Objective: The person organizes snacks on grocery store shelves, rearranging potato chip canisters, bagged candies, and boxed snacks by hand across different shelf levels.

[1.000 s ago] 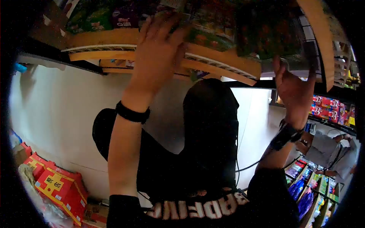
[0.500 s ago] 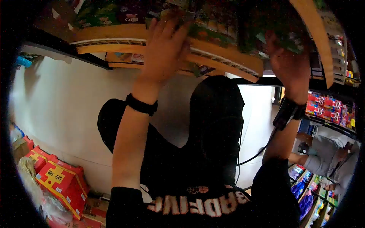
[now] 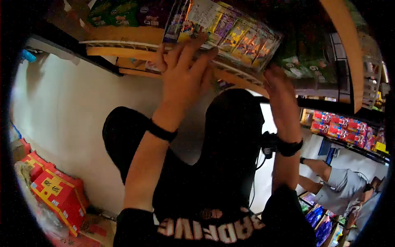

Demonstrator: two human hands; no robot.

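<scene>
A clear-fronted box of small colourful packets (image 3: 242, 39) sits slanted at the front of the wooden shelf (image 3: 111, 33), its glossy face catching the light. My left hand (image 3: 185, 66) has its fingers spread against the box's lower left front, over the shelf edge. At the box's lower right corner is my right hand (image 3: 282, 90), fingers stretched out and lying along that end. Its fingertips are partly in shadow. Both wrists wear black bands.
Green bags (image 3: 117, 12) and purple bags (image 3: 154, 14) lie left of the box; dark green bags (image 3: 308, 68) lie right. A white wire rail (image 3: 123, 43) edges the shelf. Red boxes (image 3: 57, 191) stand lower left. A person in grey shorts (image 3: 343, 181) is at right, near stocked shelves.
The packet box has come into clear view at the shelf front, tilted between my hands. My right hand has moved left and towards me; my left hand has drawn back slightly.
</scene>
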